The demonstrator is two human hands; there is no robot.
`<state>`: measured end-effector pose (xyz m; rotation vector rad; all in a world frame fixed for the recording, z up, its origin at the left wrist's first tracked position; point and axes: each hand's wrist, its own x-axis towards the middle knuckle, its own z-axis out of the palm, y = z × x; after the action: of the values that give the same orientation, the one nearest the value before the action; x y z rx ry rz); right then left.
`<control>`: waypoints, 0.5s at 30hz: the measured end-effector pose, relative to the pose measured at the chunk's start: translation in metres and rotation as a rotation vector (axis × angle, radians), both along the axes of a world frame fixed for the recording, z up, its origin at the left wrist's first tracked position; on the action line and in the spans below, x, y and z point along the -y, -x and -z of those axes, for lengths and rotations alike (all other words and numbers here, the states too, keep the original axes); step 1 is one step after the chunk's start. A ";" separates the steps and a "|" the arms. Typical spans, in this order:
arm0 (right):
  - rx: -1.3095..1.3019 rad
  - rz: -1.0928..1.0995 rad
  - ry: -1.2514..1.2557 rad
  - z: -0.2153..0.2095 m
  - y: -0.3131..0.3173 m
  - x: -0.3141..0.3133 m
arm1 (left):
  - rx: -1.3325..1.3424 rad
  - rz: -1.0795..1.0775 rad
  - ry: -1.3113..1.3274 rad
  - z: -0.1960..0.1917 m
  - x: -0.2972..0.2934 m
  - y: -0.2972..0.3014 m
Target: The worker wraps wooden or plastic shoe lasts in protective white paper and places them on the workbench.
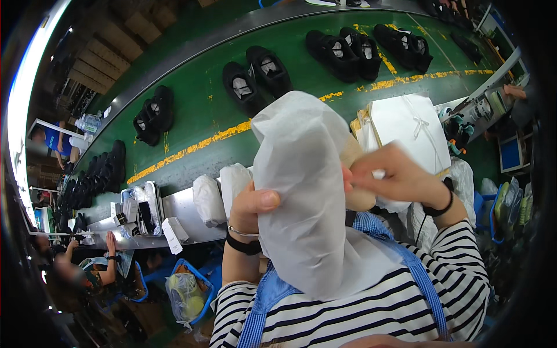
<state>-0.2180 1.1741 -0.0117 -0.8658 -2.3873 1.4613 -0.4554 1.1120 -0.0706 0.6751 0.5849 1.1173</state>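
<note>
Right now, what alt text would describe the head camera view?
A person's left hand holds a crinkled white wrapping sheet, with the blurred right hand by its right side. Beyond, pairs of black shoes sit on a green conveyor belt.

Right hand [403, 174] blurred, left hand [248, 210] partly hidden behind white wrapping [301, 185], white box's [173, 235] print too small

The paper [301, 191] is white, the shirt [342, 318] white with black stripes, the apron [271, 296] blue with a fine pale pattern, the wristbands [243, 246] black, the surface [194, 110] green with yellow lines [225, 135], the shoes [279, 83] black with whitish stuffing [241, 87], and the baskets [200, 274] blue.
</note>
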 end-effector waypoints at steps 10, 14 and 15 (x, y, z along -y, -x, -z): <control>-0.329 0.120 -0.670 -0.035 0.055 -0.010 | 0.121 0.046 0.077 -0.028 0.003 -0.014; -0.074 0.056 -0.218 -0.048 0.067 -0.023 | 0.056 0.132 0.011 -0.015 0.000 -0.004; -0.069 0.057 -0.207 -0.044 0.070 -0.026 | 0.003 0.175 0.007 -0.015 -0.004 0.001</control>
<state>-0.2881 1.2002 0.0321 -0.8120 -2.3890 1.1775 -0.4565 1.1163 -0.0551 0.7043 0.5164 0.9524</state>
